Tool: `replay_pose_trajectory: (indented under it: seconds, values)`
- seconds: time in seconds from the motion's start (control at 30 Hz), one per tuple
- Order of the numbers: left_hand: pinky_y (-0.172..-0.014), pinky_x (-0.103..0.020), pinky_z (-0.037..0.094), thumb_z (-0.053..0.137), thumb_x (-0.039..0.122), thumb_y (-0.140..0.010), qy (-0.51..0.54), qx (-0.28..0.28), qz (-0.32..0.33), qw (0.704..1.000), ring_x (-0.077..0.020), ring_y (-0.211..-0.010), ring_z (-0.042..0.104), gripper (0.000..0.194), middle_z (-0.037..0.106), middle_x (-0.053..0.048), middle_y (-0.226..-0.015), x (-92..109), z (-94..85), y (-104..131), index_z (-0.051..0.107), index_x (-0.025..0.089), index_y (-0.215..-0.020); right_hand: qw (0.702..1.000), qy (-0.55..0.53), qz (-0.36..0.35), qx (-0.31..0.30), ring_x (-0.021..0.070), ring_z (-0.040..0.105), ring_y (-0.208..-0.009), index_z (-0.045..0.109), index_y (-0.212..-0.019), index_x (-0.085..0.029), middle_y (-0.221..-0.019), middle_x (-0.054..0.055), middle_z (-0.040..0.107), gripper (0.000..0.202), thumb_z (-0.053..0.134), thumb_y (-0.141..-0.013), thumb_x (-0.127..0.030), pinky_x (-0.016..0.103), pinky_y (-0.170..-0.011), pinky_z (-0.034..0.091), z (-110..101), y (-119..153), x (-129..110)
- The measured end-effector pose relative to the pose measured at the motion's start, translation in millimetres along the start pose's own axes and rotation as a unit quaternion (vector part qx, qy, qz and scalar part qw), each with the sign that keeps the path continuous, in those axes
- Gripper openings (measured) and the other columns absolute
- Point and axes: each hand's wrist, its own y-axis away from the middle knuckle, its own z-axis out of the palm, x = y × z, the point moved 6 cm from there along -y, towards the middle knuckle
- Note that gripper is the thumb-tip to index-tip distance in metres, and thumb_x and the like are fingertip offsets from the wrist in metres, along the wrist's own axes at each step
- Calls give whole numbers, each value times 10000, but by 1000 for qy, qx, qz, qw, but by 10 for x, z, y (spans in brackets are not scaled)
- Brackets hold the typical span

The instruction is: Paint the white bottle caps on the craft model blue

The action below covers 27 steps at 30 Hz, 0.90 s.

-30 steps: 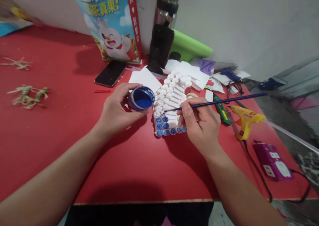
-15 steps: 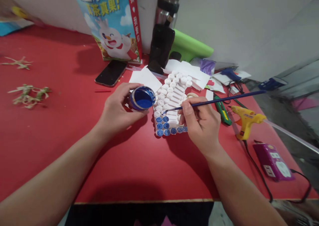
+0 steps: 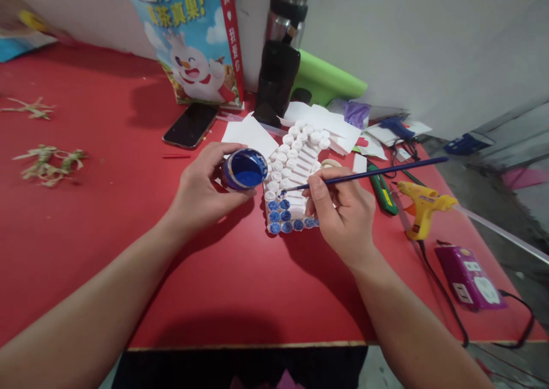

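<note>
My left hand (image 3: 201, 186) is wrapped round a small jar of blue paint (image 3: 246, 170), tilted so that its open mouth shows. My right hand (image 3: 341, 206) pinches a thin dark blue paintbrush (image 3: 377, 171). The brush tip touches a partly blue roll near the left side of a white paper-roll piece (image 3: 286, 165). Several rolls along the bottom and lower left of this piece are blue; the others are white. Part of its lower right is hidden behind my right hand.
A black phone (image 3: 191, 126), a printed bag (image 3: 197, 46) and a dark bottle (image 3: 278, 80) stand or lie behind. On the right are a green cutter (image 3: 382, 191), a yellow glue gun (image 3: 424, 203) and a purple box (image 3: 469, 277). Woven straw pieces (image 3: 51, 163) lie left.
My right hand and the brush have shifted slightly to the left. The roll under the tip shows a little more blue. My left hand with the jar has stayed in place.
</note>
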Motion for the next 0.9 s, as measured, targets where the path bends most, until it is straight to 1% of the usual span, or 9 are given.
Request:
replay_pose_trajectory:
  seconds: [0.2,0.4,0.57,0.7,0.9]
  values:
    - [-1027,-486,657,971,321,-820,-7,-1,-7,1000,-329,-1221,791,578,806,-104,-1397,-4,5,-2,758,258,-1354,1000,3,-3,5,108,663,-581,675,-1062,-247,-839,-15,734,122,671,-1171,-301,263,-567,521,-2,11,-16]
    - [-1083,-505,641,963,331,-829,-5,-2,1,1000,-332,-1233,787,554,809,-111,-1388,7,1,-9,766,244,-1339,1000,6,-18,-6,105,675,-601,680,-1061,-241,-859,-16,732,117,674,-1171,-278,265,-595,529,22,18,-52]
    - [-1099,-503,637,965,340,-827,-5,-2,-4,1000,-330,-1242,779,571,804,-111,-1396,1,-1,-1,758,249,-1350,998,39,-39,-26,107,688,-595,676,-1055,-237,-826,-25,735,118,660,-1171,-254,256,-578,519,30,18,-117]
    - [-1121,-508,637,960,336,-825,-9,-5,-7,1000,-326,-1245,778,568,805,-107,-1402,16,3,-4,757,251,-1349,997,53,-50,-29,108,695,-601,674,-1043,-233,-844,-13,755,132,649,-1171,-250,257,-567,511,31,15,-155]
    - [-1119,-525,643,965,348,-815,-6,-3,-12,1000,-336,-1238,778,570,802,-112,-1393,17,6,-2,761,257,-1339,997,47,-46,-36,115,685,-578,675,-1028,-242,-848,-3,769,154,639,-1174,-274,275,-548,515,46,12,-162]
